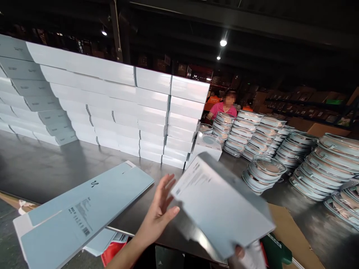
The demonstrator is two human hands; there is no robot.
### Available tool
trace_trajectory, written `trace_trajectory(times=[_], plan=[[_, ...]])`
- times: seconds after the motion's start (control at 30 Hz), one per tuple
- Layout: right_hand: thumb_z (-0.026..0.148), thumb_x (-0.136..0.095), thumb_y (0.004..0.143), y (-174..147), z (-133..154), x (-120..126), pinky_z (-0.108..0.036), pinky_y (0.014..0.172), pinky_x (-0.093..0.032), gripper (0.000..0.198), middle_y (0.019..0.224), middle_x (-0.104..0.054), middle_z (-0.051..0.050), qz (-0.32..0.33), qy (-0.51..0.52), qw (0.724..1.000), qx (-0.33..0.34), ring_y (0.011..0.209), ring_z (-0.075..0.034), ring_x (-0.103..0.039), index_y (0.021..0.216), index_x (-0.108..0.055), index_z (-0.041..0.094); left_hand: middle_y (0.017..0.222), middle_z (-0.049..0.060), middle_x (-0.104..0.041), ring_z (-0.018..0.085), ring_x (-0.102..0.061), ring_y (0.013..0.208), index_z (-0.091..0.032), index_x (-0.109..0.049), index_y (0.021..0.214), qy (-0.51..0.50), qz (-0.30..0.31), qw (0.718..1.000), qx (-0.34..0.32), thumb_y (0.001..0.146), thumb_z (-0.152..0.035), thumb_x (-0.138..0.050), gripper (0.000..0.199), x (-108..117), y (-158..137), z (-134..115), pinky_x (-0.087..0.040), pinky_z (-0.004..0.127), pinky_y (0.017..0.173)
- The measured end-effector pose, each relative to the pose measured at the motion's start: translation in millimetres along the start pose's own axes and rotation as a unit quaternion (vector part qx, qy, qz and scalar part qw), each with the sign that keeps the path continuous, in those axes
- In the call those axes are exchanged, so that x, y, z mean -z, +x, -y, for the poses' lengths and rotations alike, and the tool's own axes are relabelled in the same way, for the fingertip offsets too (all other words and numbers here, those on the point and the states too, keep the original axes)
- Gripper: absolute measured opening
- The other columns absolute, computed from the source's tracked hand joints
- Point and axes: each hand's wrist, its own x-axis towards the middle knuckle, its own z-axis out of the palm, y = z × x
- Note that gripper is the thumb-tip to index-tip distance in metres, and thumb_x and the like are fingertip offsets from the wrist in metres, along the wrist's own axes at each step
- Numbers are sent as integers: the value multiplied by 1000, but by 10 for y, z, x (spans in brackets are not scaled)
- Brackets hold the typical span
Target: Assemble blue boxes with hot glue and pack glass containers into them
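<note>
My left hand [160, 211] is open, fingers apart, just beside the left end of a white carton box [221, 201]. The box is tilted over the table and slightly blurred, with small print on its end. At its lower right corner my right hand [239, 251] grips it; most of that hand is hidden behind the box. Left of my left hand lies a stack of flat, unfolded light-blue cartons [84, 213] with a dark logo and a barcode, jutting over the table edge.
Across the table [92, 157] rises a wall of stacked white boxes [117, 101]. Several stacks of round, clear-lidded containers [263, 172] stand at right. A printed white box [207, 144] sits between. Behind is a person in pink [223, 108]. Brown cardboard [294, 235] and a green tool [276, 250] lie at lower right.
</note>
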Motion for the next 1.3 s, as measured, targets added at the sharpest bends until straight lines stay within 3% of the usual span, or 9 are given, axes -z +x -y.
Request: trace_trajectory(times=[0.17,0.27,0.4,0.53,0.73,0.9,1.03,1.17,1.3], plan=[[34,-80,80,1310,-135,280,-44,85,-64,64,121,-74,-17,-74,-125,988,-50,108,-35,-72,136,-55,18,128,11,-68,30,-62,132,-26,-67,110,251,-42,964,-73,100,-44,-59,21,549,126,-288,-53,44,109],[16,-83,71,2139,-251,62,-51,115,-45,63,143,-62,-21,-2,-172,985,-13,140,-39,-50,129,-60,12,117,11,-72,31,-68,123,-25,-66,106,372,-56,922,-97,100,-44,-56,23,771,135,-363,-55,48,104],[4,-81,64,2670,-258,-350,-62,116,-40,67,151,-56,-21,96,-190,977,-11,144,-43,-45,128,-61,12,122,11,-74,31,-68,125,-26,-71,106,460,-29,883,-87,96,-46,-57,26,933,191,-398,-57,45,101],[15,-76,77,2384,-54,-350,-70,117,-33,67,157,-48,-25,97,-177,979,-1,148,-48,-38,141,-54,9,132,20,-70,39,-69,119,-19,-70,115,573,-80,815,-41,90,-58,-55,49,1429,392,-465,-54,55,103],[28,-57,97,1183,287,108,-35,96,-61,38,127,-74,-7,102,-21,982,158,110,-22,-75,135,-52,27,84,13,-75,51,-71,102,-19,-60,72,713,-165,679,57,75,-66,-72,49,2128,520,-452,-54,70,85],[22,-52,99,596,428,176,-34,84,-61,30,109,-78,-8,33,-78,963,257,97,-21,-76,129,-54,23,81,12,-70,50,-71,95,-21,-57,76,779,-171,603,38,79,-67,-68,47,2037,564,-742,-57,61,74],[21,-57,92,393,595,16,-42,68,-52,27,85,-72,-10,-104,-227,932,263,74,-26,-67,119,-57,18,59,0,-60,33,-68,61,-24,-60,99,809,-155,563,-71,94,-68,-51,45,1546,344,-1161,-42,31,50],[34,-60,89,219,707,-114,-41,57,-48,39,82,-70,-10,-64,-201,954,214,64,-27,-64,124,-56,18,63,-4,-68,22,-65,51,-31,-58,90,662,-48,692,-284,97,-62,-57,32,953,-116,-1263,-42,31,55],[40,-67,89,131,643,24,-33,70,-62,44,108,-77,-7,195,109,975,3,90,-28,-76,131,-64,27,74,-7,-74,21,-69,55,-35,-60,93,572,-31,785,-237,92,-60,-66,25,772,-421,-1041,-50,31,58]])
